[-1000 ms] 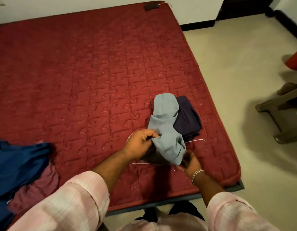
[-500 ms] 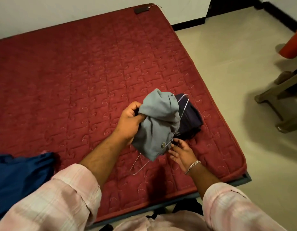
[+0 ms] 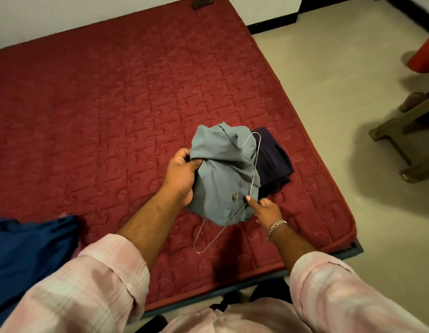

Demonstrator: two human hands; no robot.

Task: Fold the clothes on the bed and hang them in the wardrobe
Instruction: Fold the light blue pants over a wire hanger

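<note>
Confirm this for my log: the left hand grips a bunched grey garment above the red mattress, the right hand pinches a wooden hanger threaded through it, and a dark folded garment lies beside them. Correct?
Not quite: the hanger is thin metal wire, not wood, as the head view shows. The rest holds: the left hand grips the bunched grey garment above the red mattress, the right hand pinches the hanger, and the dark folded garment lies beside them.

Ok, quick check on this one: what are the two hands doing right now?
Left hand: closed, gripping the bunched grey garment.
Right hand: fingers pinching the wire hanger against the grey garment.
</note>
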